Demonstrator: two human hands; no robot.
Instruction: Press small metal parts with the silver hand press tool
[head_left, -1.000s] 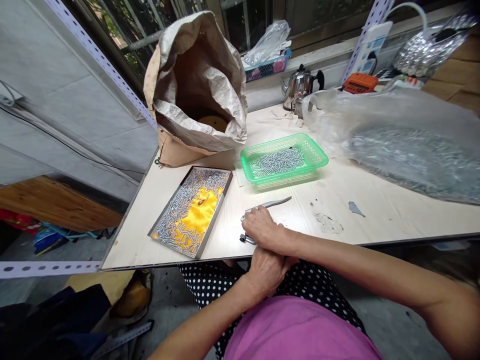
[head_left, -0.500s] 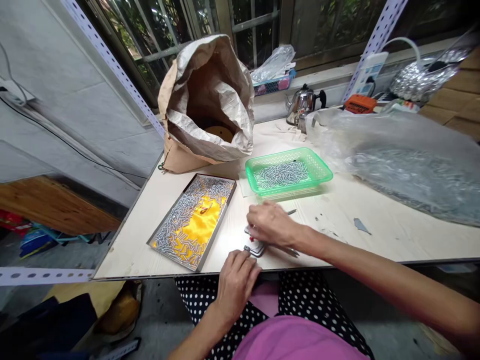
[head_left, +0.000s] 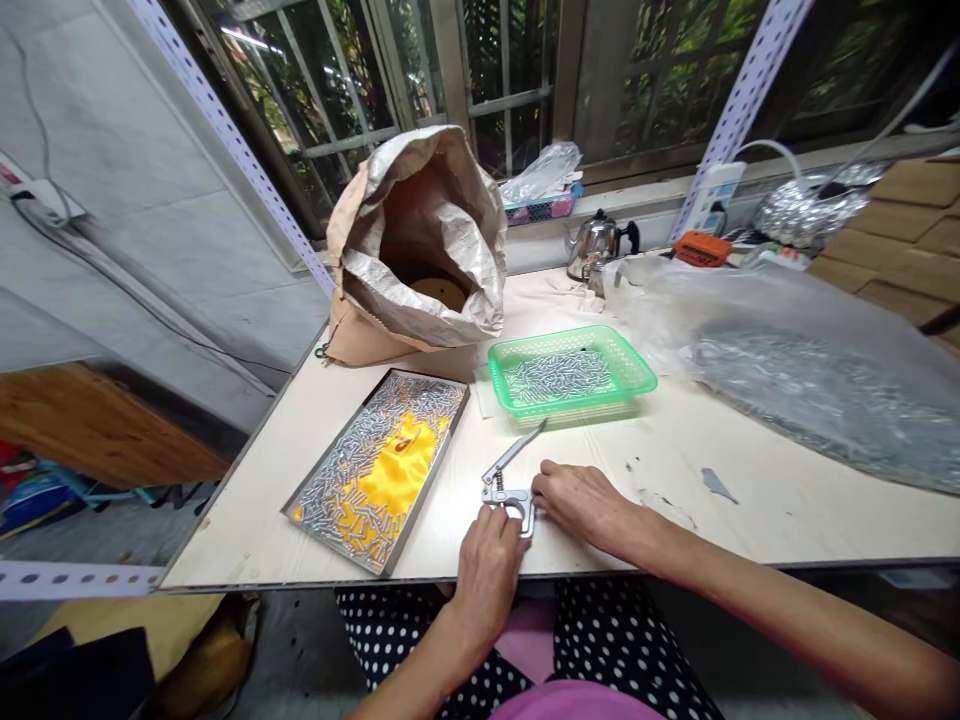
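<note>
A small metal hand press tool [head_left: 510,480] with a long lever lies on the pale table near its front edge. My left hand [head_left: 489,562] rests at the table's edge with its fingers curled against the tool's near end. My right hand [head_left: 581,500] lies on the table just right of the tool, fingers bent and touching its head. A metal tray [head_left: 447,415] with a yellow lining holds several small silver pins to the left. A green plastic basket [head_left: 642,369] with more pins stands behind the tool.
A large open paper sack [head_left: 420,250] stands at the back left. A clear plastic bag [head_left: 795,350] of silver parts covers the right side. A kettle [head_left: 596,245], an orange device [head_left: 701,250] and a power strip [head_left: 712,195] sit by the window.
My right hand has drawn back toward the table's front and let the tool's lever show. My left hand rose from my lap to the tool's near end. The camera tilted up.
</note>
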